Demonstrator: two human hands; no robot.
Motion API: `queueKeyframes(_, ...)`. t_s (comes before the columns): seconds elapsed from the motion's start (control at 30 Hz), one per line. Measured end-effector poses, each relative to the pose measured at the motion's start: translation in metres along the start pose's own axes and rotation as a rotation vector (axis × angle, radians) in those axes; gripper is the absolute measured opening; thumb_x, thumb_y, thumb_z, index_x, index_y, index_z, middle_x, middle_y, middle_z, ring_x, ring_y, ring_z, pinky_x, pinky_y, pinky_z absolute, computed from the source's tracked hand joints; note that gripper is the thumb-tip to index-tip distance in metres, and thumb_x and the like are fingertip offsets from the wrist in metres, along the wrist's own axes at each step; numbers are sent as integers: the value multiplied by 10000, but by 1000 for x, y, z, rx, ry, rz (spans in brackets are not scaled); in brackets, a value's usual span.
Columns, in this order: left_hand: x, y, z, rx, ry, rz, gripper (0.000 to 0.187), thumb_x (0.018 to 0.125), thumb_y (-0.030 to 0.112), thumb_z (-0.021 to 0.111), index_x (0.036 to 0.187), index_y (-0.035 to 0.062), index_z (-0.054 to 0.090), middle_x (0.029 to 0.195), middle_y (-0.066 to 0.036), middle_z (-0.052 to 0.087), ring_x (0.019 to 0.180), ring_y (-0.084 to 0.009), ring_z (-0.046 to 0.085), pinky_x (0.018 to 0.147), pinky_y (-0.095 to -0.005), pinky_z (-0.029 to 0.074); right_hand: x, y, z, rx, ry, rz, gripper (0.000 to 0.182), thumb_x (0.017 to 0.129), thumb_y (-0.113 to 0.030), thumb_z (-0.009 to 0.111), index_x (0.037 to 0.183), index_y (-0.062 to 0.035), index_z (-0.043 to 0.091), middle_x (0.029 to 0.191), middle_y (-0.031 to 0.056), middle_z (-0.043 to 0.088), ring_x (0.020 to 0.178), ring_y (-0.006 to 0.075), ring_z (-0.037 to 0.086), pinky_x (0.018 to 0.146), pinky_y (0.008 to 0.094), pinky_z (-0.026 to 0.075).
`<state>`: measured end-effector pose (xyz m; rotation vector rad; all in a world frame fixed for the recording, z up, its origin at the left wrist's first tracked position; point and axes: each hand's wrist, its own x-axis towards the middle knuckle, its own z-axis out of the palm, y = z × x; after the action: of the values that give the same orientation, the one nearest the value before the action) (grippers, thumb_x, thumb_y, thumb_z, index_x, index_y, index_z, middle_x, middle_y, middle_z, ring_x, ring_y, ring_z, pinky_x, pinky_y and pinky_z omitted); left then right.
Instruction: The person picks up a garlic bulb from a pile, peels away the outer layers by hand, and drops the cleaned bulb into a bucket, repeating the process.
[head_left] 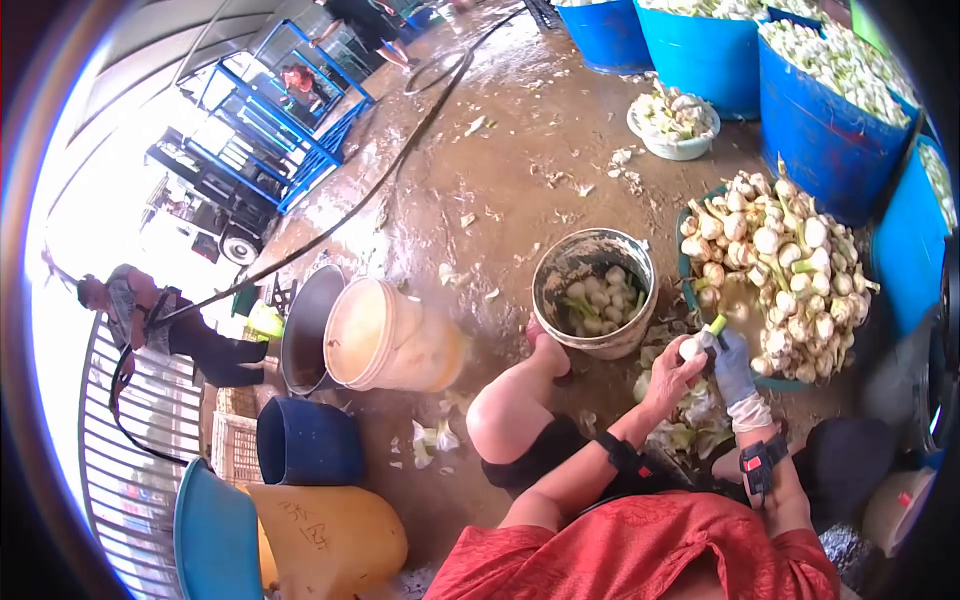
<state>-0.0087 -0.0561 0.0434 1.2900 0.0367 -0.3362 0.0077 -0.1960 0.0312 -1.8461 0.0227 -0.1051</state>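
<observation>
And here is the garlic bulb [692,348], pale and round, up between the two hands, just in front of the knees, with its green stem [717,324] poking upward! The bare left hand [673,376] has it pinched at the fingertips, and the right hand [733,366], in a blue-grey glove, is curled in close at the neck; how firmly it grips, or whether it hides anything, I cannot tell. Light thing, this, by the look of it: firm body, bendier stalk, and the smooth skin looks damp, so it could well slip. The round belly is the place to hold, fingertips spread around it, stem left free; squeeze too hard and the flesh may bruise. Just left of the hands stands the grimy bucket [607,347], more pale bulbs [598,300] down inside. Over to the right, what a pile: browner, stemmed bulbs [815,235] heaped in the green tub [686,268]! And beneath the hands, leafy scraps [704,408] litter the wet floor [500,250].
</observation>
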Motion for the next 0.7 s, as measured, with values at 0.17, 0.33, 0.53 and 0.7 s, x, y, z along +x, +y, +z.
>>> queueKeyframes(0.17, 0, -1, -9, -190, -92, 25, 385, 911, 308, 555, 1154, 10, 529, 818, -28, 579, 582, -78, 520, 506, -205, 419, -11, -18, -11, 222, -48, 77, 141, 890, -93, 583, 994, 1, 595, 856, 22, 615, 768, 96, 535, 694, 261, 465)
queueKeyframes(0.33, 4, 1, -19, -507, -138, -356, 453, 922, 484, 468, 1037, 55, 551, 716, -87, 586, 491, -130, 487, 420, -231, 354, -14, 14, -12, 85, -10, -184, 170, 850, -133, 650, 961, -17, 598, 837, 15, 601, 720, 99, 532, 630, 274, 452)
queueKeyframes(0.53, -2, 3, -8, -241, -76, -275, 506, 905, 541, 470, 1040, 60, 547, 684, -22, 558, 468, -85, 457, 390, -220, 327, -24, -9, -6, 486, -80, 63, 213, 791, -58, 703, 977, -13, 609, 910, 32, 629, 824, 122, 580, 735, 271, 491)
queueKeyframes(0.7, -6, 16, -5, 38, -20, -100, 552, 886, 561, 493, 1075, 43, 530, 715, -31, 576, 463, -71, 474, 389, -198, 336, -24, 3, -13, 318, -104, 37, 303, 789, -32, 670, 1079, -18, 586, 966, 49, 639, 851, 125, 593, 721, 266, 506)
